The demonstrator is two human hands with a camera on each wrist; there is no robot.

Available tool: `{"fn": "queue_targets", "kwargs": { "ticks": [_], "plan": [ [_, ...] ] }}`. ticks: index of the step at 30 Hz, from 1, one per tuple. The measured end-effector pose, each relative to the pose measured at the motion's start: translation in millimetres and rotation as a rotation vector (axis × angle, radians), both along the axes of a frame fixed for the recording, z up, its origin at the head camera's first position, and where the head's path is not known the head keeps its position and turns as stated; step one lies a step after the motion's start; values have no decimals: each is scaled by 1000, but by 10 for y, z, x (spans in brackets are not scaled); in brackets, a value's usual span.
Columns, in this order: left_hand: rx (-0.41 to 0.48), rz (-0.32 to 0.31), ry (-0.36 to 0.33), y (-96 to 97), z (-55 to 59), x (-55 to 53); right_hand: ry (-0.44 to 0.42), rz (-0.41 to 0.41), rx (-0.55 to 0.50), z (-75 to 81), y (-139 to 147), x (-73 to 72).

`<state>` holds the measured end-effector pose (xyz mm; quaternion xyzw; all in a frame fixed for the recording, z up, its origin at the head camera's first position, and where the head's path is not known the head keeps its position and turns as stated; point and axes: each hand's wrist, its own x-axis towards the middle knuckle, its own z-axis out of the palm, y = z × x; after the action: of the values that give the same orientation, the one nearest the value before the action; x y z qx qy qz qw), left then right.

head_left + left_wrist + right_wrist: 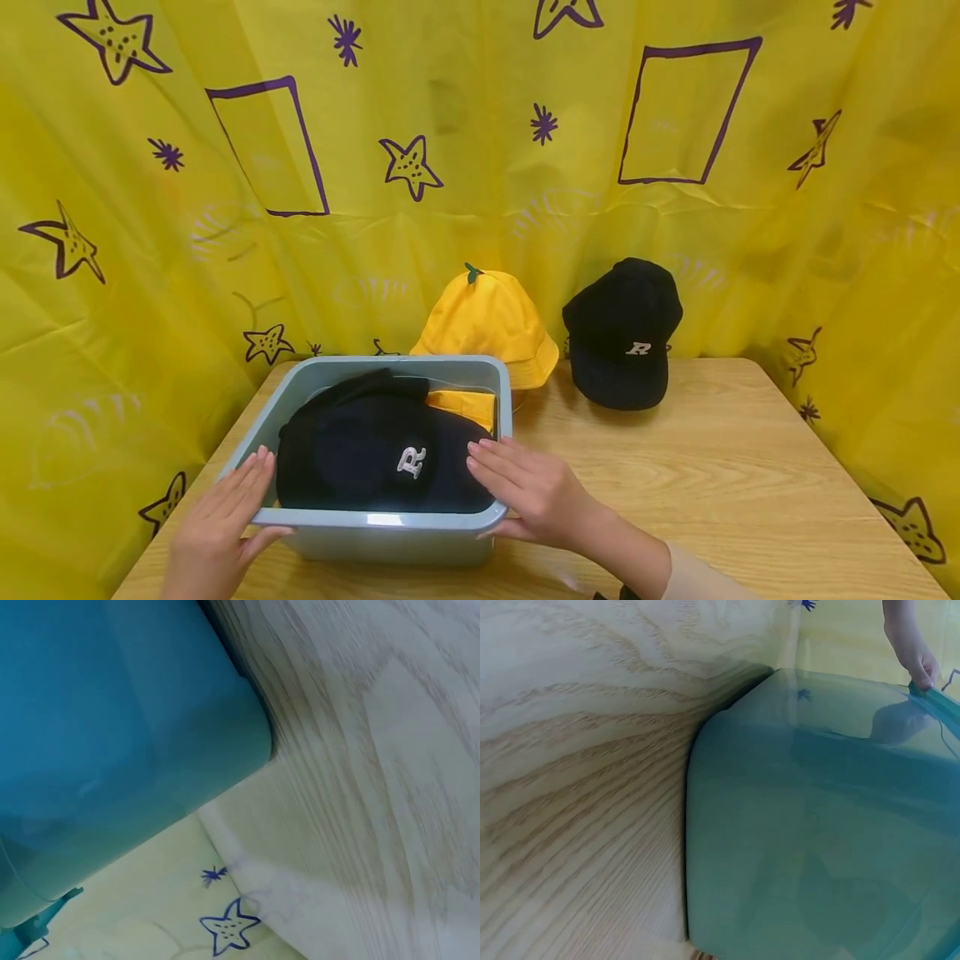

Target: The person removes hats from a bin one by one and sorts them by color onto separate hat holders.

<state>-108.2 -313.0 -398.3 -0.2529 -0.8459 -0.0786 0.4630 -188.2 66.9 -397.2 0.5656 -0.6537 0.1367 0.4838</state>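
Observation:
A blue-grey plastic bin (382, 533) stands at the left front of the table. On top inside it lies a black cap (345, 467) with a white letter R, and folded yellow cloth (465, 406) shows behind. My left hand (213, 529) holds the bin's near left corner, fingers over the rim and thumb below. At the near right corner, my right hand (536, 496) grips the rim the same way, fingertips near the cap. The right wrist view shows the left hand (917, 660) pinching the rim. Only the bin's outer wall (127, 712) and table fill the left wrist view.
Behind the bin sits a yellow bucket hat (483, 321) with a green leaf tip. Another black cap (626, 333) with an R stands right of it. Yellow curtains (480, 100) with purple drawings enclose the wooden table (735, 483). A small dark object (618, 593) shows at the bottom edge.

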Motion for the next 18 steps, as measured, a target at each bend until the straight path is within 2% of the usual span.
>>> {"fn": "queue_targets", "kwargs": {
  "ticks": [7,14,18],
  "plan": [
    [2,4,10,116,22,-12,20,1,-1,26,104,-14],
    [-12,26,-14,263,4,-20,-30,12,-12,4,256,40],
    [3,17,40,365,-22,-50,-61,16,-10,-10,359,70]
  ]
}}
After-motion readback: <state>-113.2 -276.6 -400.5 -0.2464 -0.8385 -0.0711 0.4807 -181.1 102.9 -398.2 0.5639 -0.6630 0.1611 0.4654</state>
